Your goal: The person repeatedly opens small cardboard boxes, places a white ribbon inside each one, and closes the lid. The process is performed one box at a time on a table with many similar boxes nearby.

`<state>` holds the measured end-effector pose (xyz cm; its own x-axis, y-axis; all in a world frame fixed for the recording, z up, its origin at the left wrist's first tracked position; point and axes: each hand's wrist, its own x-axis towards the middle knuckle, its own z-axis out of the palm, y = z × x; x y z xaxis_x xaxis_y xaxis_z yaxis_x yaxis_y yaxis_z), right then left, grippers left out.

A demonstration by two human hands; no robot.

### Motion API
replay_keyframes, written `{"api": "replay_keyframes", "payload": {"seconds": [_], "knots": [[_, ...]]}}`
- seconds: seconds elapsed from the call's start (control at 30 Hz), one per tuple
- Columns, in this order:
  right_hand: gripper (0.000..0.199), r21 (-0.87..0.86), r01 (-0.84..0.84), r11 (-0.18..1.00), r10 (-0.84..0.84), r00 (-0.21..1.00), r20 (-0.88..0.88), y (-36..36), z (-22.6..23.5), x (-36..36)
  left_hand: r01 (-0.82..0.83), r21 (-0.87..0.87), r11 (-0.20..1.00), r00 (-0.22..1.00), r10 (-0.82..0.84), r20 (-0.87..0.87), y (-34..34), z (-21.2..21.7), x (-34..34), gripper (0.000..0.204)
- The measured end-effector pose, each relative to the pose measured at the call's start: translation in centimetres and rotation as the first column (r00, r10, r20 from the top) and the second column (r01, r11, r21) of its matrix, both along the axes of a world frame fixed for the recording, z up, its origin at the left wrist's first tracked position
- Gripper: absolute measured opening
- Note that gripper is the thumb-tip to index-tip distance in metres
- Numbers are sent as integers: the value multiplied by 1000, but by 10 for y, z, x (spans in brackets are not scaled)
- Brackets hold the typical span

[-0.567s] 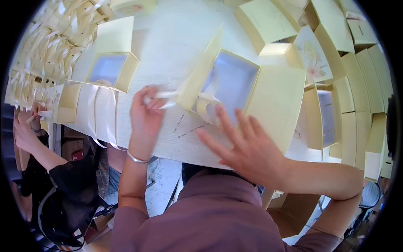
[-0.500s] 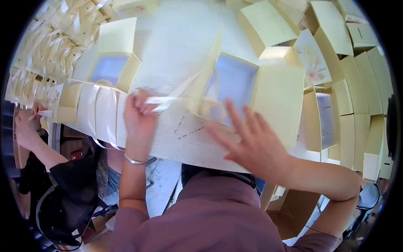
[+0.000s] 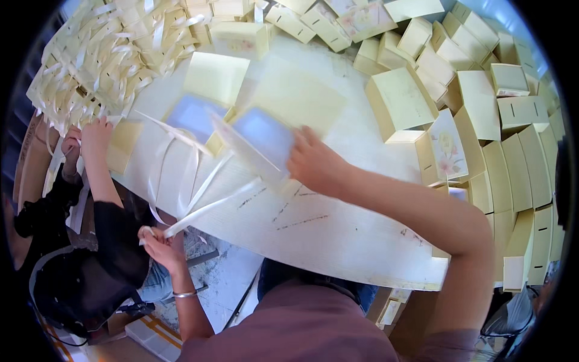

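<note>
White ribbon (image 3: pixel 211 210) is pinched in my left hand (image 3: pixel 158 246), just off the table's front edge. It stretches up toward a cream open-lidded box (image 3: pixel 262 136) with a bluish inside, which is blurred by motion. My right hand (image 3: pixel 313 160) is closed at that box's right side, fingers curled against its wall; the fingertips are partly hidden. Close behind, on the left, stands a second open cream box (image 3: pixel 208 78) with its lid up. Loose ribbon loops (image 3: pixel 172 175) hang from near it over the table.
At the left, a co-worker's hands (image 3: pixel 90 142) work by a pile of cream pieces with white ribbons (image 3: pixel 108 60). Many cream boxes (image 3: pixel 525 163) are stacked along the right and back of the white table (image 3: pixel 362 241). A flower-printed box (image 3: pixel 446 148) stands nearer.
The box has slid leftward beside the second box, with my right hand now closed at its side instead of spread above it. My left hand has drawn the ribbon down and left.
</note>
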<state>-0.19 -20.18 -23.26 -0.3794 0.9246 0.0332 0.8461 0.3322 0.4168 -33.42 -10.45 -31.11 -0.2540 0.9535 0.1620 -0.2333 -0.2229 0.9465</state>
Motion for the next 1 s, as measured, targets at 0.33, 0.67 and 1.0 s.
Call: {"api": "replay_keyframes", "payload": {"seconds": [0.33,0.67,1.0], "knots": [[28,506,-252,825,443,844,-302,120,16,19,147,634,759,508,492,-707,-63,36,56,28],[60,220,625,749,-116,450,-885,258,11,133,768,138,626,469,-401,-787,-74,25,133,13],[54,-102,557,824,-327,320,-889,272,9,157,764,132,632,487,-429,-761,-70,23,133,13]]}}
